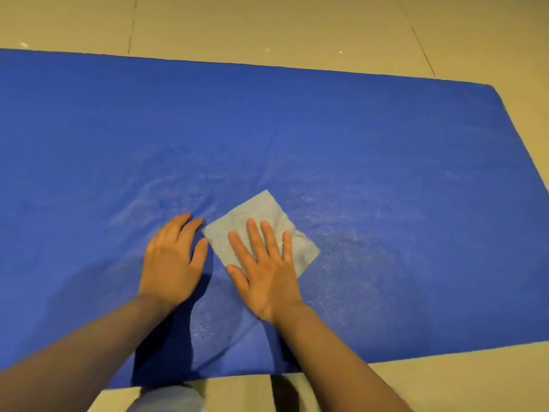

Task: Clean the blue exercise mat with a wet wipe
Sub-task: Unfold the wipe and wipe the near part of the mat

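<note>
Head view shows the blue exercise mat (297, 129) lying flat on the tiled floor (267, 25), its long axis running from left to right across the picture. On the left part, faint pale smears are visible on the mat surface. The left hand (173, 263) rests flat on the mat with straight fingers and holds nothing. Just beside it, to the right, lies the wet wipe (261, 212), a pale square turned like a diamond, spread flat. The right hand (264, 272) presses on the wipe with open, spread fingers; it does not pinch it. So the right hand is the one on the wipe. Much of the mat stretches away to the right and far side, probably not wiped yet
</note>
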Demonstrator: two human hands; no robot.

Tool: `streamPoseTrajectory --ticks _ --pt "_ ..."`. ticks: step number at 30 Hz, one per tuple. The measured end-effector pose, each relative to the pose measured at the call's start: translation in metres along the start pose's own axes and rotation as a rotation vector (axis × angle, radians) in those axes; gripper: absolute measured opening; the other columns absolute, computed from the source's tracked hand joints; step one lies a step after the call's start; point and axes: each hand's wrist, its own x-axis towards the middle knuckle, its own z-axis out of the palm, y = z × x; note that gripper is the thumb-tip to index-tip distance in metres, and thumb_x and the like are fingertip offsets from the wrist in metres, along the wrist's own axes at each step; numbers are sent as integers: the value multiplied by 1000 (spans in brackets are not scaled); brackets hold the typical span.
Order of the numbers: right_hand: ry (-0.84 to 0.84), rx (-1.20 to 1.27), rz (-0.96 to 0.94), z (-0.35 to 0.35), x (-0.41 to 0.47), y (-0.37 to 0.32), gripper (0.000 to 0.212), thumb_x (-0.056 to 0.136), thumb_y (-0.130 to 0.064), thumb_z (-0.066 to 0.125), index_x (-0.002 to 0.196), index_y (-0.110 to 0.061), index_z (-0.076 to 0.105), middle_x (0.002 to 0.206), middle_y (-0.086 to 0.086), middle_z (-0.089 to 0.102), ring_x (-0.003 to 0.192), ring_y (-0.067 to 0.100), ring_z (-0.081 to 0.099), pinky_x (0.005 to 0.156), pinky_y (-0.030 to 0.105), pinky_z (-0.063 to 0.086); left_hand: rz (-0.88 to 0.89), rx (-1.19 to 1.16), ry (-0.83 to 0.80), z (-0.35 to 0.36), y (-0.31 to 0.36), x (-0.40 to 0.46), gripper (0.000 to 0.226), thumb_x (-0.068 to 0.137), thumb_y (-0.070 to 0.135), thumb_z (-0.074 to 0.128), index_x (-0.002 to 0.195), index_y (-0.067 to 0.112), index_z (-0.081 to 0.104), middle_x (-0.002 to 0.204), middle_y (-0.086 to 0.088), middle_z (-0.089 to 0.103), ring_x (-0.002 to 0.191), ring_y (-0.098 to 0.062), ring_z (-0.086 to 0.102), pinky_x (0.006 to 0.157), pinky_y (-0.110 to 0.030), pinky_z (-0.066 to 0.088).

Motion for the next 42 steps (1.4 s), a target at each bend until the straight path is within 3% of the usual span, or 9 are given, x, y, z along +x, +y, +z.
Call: streamPoseTrajectory --ticks 5,8,12,19,28,30,35,37,42 --pt "-29 -38 173 -6 -44 35 59 102 -58 15 151 -29 33 157 6 33 145 29 25 113 57 8 -139 44 -9 -25 -27 -87 54 94 44 42 131 9 61 139 -15 53 126 -38 51 99 -57 43" --pt "-71 -18 280 -9 -61 22 62 102 -58 7 153 -27 25 158 11 30 144 35 23 111 58 4 -428 43 76 -39 -56 -118 38 98 24 59 134 11 59 143 -15 48 132 -37 44 105 -58 35" --pt "-160 -41 15 -11 -73 -28 58 104 -52 9 149 -26 34 155 11 37 142 36 27 107 64 14 -622 58 136 -61 -87 -135 41 99 22 55 137 9 54 146 -15 45 135 -36 39 110 -57 31" --pt "-164 2 -344 -2 -62 -103 52 106 -43 10 140 -36 49 151 -5 45 141 27 39 105 58 18 -405 235 125 -64 -132 -112 59 93 46 28 133 13 56 139 -14 49 138 -33 36 111 -61 17" --pt "-159 4 -718 17 10 -103 54 102 -49 31 152 -27 35 160 0 27 150 23 20 119 54 15 -317 254 259 -54 -150 -110 56 90 42 36 131 10 59 137 -18 49 135 -36 37 109 -60 19" --pt "-129 -4 -615 10 45 -82 56 102 -53 26 151 -28 36 159 0 29 148 24 24 120 51 14 -298 271 270 -52 -150 -111 56 90 41 38 131 10 59 137 -20 50 135 -37 38 109 -62 20" --pt "-111 -57 236 -18 128 -9 64 99 -55 13 157 -30 8 165 0 1 152 24 1 118 55 -4 -269 275 278 -51 -152 -111 57 88 39 39 131 9 60 137 -21 50 136 -37 36 109 -63 21" --pt "-121 -60 388 -19 135 -17 61 104 -50 15 158 -26 1 165 3 -5 151 25 -4 119 56 -5 -270 280 277 -51 -152 -111 57 87 39 38 131 8 60 137 -21 51 136 -37 36 110 -62 20" --pt "-12 38 58 13 81 -121 60 102 -45 24 153 -14 31 160 15 24 148 35 20 118 54 7 -275 278 267 -52 -152 -111 58 88 39 37 130 8 61 136 -22 51 135 -39 38 111 -61 20"
